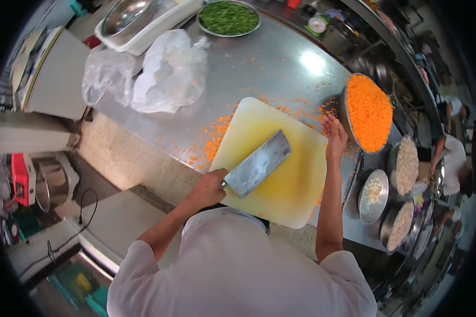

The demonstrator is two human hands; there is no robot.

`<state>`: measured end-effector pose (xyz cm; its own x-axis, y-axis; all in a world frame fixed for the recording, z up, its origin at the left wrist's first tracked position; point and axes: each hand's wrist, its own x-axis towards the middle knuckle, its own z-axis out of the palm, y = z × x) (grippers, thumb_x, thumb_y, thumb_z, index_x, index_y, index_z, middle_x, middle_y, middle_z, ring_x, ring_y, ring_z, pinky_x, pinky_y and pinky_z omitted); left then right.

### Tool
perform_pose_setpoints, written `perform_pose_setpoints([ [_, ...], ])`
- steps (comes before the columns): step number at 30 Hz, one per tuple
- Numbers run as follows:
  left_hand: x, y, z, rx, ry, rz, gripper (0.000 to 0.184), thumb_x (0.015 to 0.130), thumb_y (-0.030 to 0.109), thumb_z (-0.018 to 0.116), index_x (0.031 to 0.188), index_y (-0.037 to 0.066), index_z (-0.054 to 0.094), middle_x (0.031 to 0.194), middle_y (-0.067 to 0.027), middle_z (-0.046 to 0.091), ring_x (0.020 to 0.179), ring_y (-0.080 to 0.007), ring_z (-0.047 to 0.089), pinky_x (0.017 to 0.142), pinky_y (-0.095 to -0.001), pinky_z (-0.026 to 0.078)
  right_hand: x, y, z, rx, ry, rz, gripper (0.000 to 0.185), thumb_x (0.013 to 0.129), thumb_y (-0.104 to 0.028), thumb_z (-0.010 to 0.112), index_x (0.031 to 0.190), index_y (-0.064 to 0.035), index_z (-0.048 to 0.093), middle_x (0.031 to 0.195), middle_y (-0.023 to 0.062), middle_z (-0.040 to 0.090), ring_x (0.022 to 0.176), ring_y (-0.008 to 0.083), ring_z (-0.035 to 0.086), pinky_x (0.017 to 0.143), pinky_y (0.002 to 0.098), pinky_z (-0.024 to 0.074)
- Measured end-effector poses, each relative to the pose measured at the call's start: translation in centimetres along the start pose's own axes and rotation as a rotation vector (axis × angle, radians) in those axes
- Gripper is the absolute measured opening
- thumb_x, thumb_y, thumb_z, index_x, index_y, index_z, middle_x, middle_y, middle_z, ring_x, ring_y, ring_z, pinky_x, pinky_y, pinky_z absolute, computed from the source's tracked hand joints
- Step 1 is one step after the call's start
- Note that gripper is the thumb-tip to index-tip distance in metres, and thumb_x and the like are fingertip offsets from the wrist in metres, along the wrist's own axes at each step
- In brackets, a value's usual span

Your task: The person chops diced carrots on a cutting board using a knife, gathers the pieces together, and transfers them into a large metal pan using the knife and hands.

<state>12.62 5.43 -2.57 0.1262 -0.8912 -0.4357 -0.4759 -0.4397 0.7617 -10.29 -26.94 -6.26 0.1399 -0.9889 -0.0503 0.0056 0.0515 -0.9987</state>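
My left hand (pixel 208 188) is wrapped round the handle of a broad cleaver (pixel 259 164), whose blade lies over a yellow-stained white cutting board (pixel 301 203). Past the board's right edge, my right hand (pixel 335 133) is raised with loosely bent fingers a little apart, and I see nothing held in them. It is close beside a metal bowl heaped with diced carrot (pixel 371 113). Orange carrot bits (pixel 215 136) are scattered on the steel table (pixel 269 58) around the board's left and far edges.
At the far side are a bowl of chopped greens (pixel 229 18), crumpled plastic bags (pixel 172 74) and a white tub (pixel 137 48). Bowls of pale chopped food (pixel 406 166) line the right side. Another person (pixel 452 164) stands farther right. A red-fronted machine (pixel 21 179) is at left.
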Motion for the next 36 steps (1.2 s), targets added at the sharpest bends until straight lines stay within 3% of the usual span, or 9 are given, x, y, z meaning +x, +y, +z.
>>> perform_pose_setpoints([
  [7,-9.7,-6.6,-2.5,-0.251,0.710,-0.218,0.028,0.077,0.000,0.062,0.104,0.000,0.057,0.073,-0.0098,0.057,0.063,-0.0132,0.050,0.059,-0.0303,0.044,-4.8,-0.6,14.7,-0.309,-0.653,-0.222,0.026,0.092,-0.016,0.061,0.112,0.0005,0.064,0.110,0.0099,0.065,0.098,0.0178,0.063,0.087,0.0299,0.0494],
  [15,-11.5,-12.9,-1.9,-0.156,0.915,-0.427,0.019,0.083,0.007,0.063,0.100,0.000,0.059,0.063,-0.0107,0.055,0.056,-0.0138,0.046,0.054,-0.0322,0.042,-6.6,2.7,24.1,-1.394,-0.861,-0.810,0.025,0.080,-0.008,0.056,0.097,0.0049,0.068,0.096,0.0169,0.060,0.096,0.0330,0.057,0.089,0.0420,0.0433],
  [19,-8.0,-10.9,-1.0,-0.092,0.915,-0.338,0.018,0.083,0.009,0.064,0.098,0.000,0.060,0.060,-0.0115,0.053,0.052,-0.0151,0.047,0.052,-0.0334,0.041,-10.5,1.3,22.7,-1.417,-1.032,-0.698,0.019,0.083,-0.003,0.052,0.094,0.0037,0.066,0.108,0.0185,0.059,0.107,0.0317,0.054,0.092,0.0431,0.0430],
  [21,-5.8,-11.4,0.1,-0.140,0.871,-0.288,0.017,0.084,0.009,0.063,0.098,0.000,0.060,0.061,-0.0070,0.051,0.052,-0.0118,0.044,0.050,-0.0308,0.039,-11.7,2.2,21.4,-0.934,-1.226,-0.502,0.025,0.081,0.003,0.049,0.100,0.0022,0.066,0.110,0.0177,0.060,0.104,0.0308,0.057,0.092,0.0436,0.0439],
  [24,-3.1,-9.5,0.3,-0.191,0.772,-0.215,0.016,0.084,0.009,0.063,0.096,-0.001,0.060,0.060,-0.0061,0.051,0.052,-0.0117,0.043,0.050,-0.0303,0.038,-12.7,0.7,18.1,-0.592,-0.934,-0.753,0.030,0.084,0.005,0.047,0.106,0.0003,0.065,0.107,0.0177,0.062,0.099,0.0302,0.061,0.090,0.0409,0.0463],
  [26,-2.1,-9.1,-0.1,-0.197,0.702,-0.189,0.017,0.082,0.008,0.065,0.095,-0.001,0.059,0.060,-0.0098,0.053,0.051,-0.0150,0.045,0.051,-0.0323,0.040,-12.2,-1.2,14.8,-0.440,-0.780,-0.420,0.031,0.081,0.005,0.050,0.110,0.0034,0.062,0.108,0.0184,0.063,0.104,0.0339,0.059,0.091,0.0390,0.0468],
  [29,-1.1,-10.0,-2.0,-0.264,0.581,-0.029,0.012,0.083,0.008,0.064,0.088,-0.001,0.058,0.060,-0.0058,0.053,0.048,-0.0132,0.044,0.047,-0.0301,0.039,-11.4,-0.9,7.9,-0.525,-0.384,-0.468,0.026,0.091,-0.005,0.051,0.113,0.0015,0.062,0.115,0.0166,0.063,0.107,0.0298,0.060,0.095,0.0364,0.0435],
  [32,-1.9,-8.7,-5.0,-0.727,0.292,-0.242,0.009,0.085,0.007,0.062,0.083,0.002,0.055,0.061,-0.0013,0.052,0.045,-0.0101,0.045,0.042,-0.0264,0.038,-13.3,0.5,0.8,-0.630,-0.093,-0.471,0.027,0.093,-0.009,0.052,0.117,0.0018,0.061,0.119,0.0183,0.061,0.112,0.0319,0.058,0.097,0.0370,0.0430],
  [36,-3.4,-7.4,-4.8,-0.848,0.219,-0.239,0.007,0.088,0.008,0.060,0.084,0.005,0.055,0.062,0.0003,0.052,0.046,-0.0073,0.046,0.040,-0.0241,0.038,-19.5,3.6,-6.9,-0.804,-0.028,-0.342,0.041,0.098,-0.022,0.043,0.133,-0.0010,0.047,0.139,0.0231,0.040,0.129,0.0380,0.038,0.106,0.0447,0.0310],
])
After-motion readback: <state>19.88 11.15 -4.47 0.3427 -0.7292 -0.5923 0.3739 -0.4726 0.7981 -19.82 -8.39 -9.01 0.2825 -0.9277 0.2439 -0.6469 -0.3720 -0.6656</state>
